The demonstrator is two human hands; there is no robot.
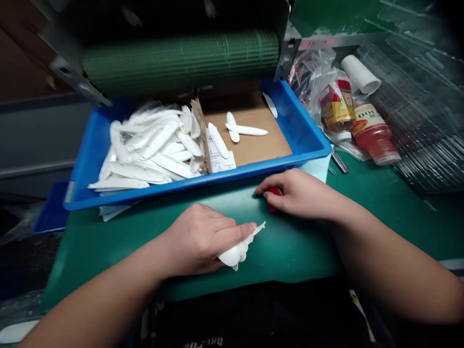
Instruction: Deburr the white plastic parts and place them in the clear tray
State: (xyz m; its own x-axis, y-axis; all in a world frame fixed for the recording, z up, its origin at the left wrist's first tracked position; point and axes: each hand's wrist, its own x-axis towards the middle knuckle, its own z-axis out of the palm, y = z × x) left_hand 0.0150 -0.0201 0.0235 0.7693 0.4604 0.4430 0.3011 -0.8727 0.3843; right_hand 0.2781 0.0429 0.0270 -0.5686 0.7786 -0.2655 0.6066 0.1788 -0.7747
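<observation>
My left hand [201, 239] is closed around a white plastic piece [239, 249] and holds it down on the green mat [108, 241]; the piece's thin tip sticks out to the right. A little beyond it, my right hand [295, 193] is closed over a small red object [274, 192] that rests on the mat near the front rim of the blue tray [306, 133]. In the tray's left half lies a heap of white plastic pieces [152, 145]. A cardboard divider splits the tray, and a few loose white pieces [235, 130] lie on the cardboard in the right half.
A machine with a green ribbed roller [181, 60] overhangs the tray's back. To the right lie a red drink bottle [373, 133], a bagged yellow-and-red packet [339, 108], a white paper roll [360, 75] and stacked clear plastic trays [424, 121]. A small metal tool [340, 162] lies beside the tray.
</observation>
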